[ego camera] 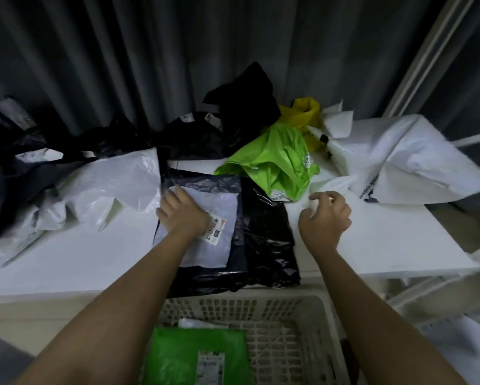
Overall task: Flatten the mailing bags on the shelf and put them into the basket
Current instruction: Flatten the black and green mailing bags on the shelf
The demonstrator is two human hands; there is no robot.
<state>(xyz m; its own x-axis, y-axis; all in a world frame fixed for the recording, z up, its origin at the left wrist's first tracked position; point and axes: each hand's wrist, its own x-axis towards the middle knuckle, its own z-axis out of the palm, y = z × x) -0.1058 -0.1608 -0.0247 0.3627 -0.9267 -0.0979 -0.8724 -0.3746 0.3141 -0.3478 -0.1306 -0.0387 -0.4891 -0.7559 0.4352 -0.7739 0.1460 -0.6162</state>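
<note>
My left hand (182,215) presses flat on a pale grey mailing bag (219,245) with a barcode label. That bag lies on a dark navy bag (205,183), with a black bag (269,240) beside it, on the white shelf (94,259). My right hand (326,218) hovers over the shelf with loosely curled fingers, holding nothing, close to a small white bag (330,183). A crumpled lime green bag (275,159) lies just beyond. Below the shelf edge stands the beige basket (261,304) with a flat green bag (177,357) inside.
Crumpled bags crowd the back of the shelf: black ones (241,107), a yellow one (302,112), a large white one (405,159) at right and a white one (108,184) at left. Dark curtains (150,51) hang behind. A white frame (428,290) stands at right.
</note>
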